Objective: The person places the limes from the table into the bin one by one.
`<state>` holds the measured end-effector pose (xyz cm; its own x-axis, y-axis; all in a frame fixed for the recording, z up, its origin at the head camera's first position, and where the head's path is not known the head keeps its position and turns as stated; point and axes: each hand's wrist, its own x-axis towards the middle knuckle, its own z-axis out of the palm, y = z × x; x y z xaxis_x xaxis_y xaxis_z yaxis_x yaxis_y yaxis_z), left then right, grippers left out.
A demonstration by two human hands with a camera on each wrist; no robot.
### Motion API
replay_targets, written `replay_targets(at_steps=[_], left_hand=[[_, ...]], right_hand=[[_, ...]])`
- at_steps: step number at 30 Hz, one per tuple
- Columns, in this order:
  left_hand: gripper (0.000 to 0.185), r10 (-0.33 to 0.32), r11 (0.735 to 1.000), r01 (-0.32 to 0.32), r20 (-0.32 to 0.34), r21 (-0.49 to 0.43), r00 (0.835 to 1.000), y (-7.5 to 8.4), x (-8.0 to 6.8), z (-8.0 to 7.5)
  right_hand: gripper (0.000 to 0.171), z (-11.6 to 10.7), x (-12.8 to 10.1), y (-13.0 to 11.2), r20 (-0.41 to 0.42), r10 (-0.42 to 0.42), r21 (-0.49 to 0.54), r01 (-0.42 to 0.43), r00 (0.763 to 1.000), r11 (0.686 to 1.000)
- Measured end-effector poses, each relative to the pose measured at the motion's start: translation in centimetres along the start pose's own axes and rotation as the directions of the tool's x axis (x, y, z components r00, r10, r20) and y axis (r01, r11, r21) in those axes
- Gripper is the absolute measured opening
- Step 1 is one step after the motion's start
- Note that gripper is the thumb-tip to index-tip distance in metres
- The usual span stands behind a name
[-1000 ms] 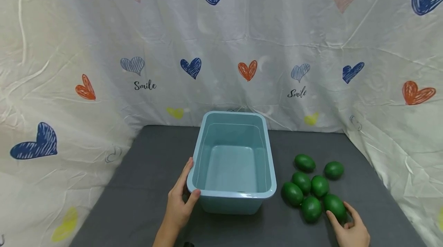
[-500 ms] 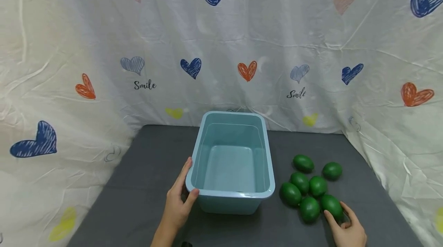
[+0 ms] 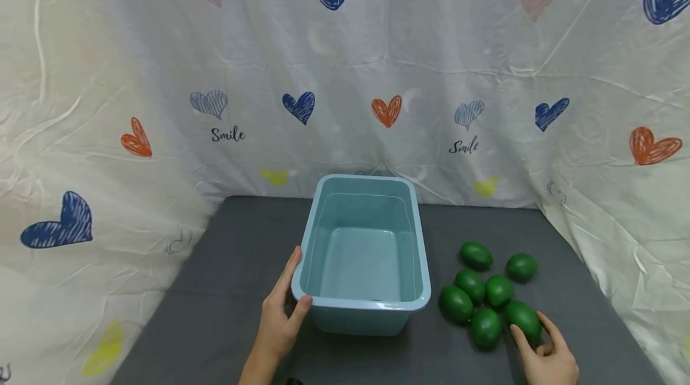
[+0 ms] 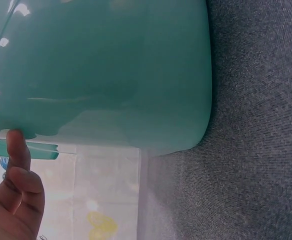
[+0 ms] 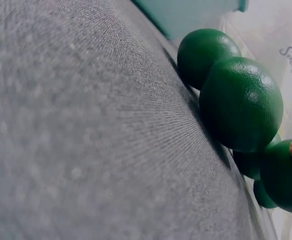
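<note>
The right hand [image 3: 550,361] pinches a glossy dark-green oval fruit [image 3: 523,318], its grip parted only to the fruit's width, thumb at the near left side and fingers at the right. Six similar green fruits [image 3: 486,329] cluster left of and beyond that grip on the dark grey cloth-covered table [image 3: 226,289]. The left hand [image 3: 276,322] grips the near left corner of a pale blue, glossy rectangular tub [image 3: 361,318], thumb on its rim.
</note>
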<state>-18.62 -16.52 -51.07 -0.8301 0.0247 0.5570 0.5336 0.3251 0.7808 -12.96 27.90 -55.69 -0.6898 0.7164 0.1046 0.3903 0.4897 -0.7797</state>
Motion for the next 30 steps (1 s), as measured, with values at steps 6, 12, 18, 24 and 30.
replay_targets(at_steps=[6,12,18,24,30], left_hand=[[0.079,0.006,1.0,-0.006,-0.004,0.001,1.0,0.0,0.4,-0.1],[0.079,-0.003,1.0,0.003,-0.005,0.023,1.0,-0.2,0.2,-0.1],[0.077,-0.076,0.996,0.075,0.015,0.055,0.997,-0.1,-0.8,0.1],[0.077,-0.084,0.995,0.084,-0.005,0.062,0.996,0.0,-0.9,0.0],[0.077,-0.056,0.998,0.055,0.018,0.04,0.998,-0.1,-0.6,-0.3]], right_hand=[[0.061,0.1,0.1,-0.9,-0.036,-0.039,0.027,0.04,0.999,0.999],[0.06,-0.2,0.1,-2.2,-0.052,-0.066,0.061,0.07,0.996,0.996],[0.059,-0.6,-0.4,-3.1,-0.098,-0.075,0.078,0.082,0.992,0.994],[0.06,-0.5,-0.2,-4.8,-0.109,-0.12,0.113,0.132,0.987,0.985],[0.059,0.0,-0.1,-6.7,-0.113,-0.158,0.125,0.172,0.981,0.977]])
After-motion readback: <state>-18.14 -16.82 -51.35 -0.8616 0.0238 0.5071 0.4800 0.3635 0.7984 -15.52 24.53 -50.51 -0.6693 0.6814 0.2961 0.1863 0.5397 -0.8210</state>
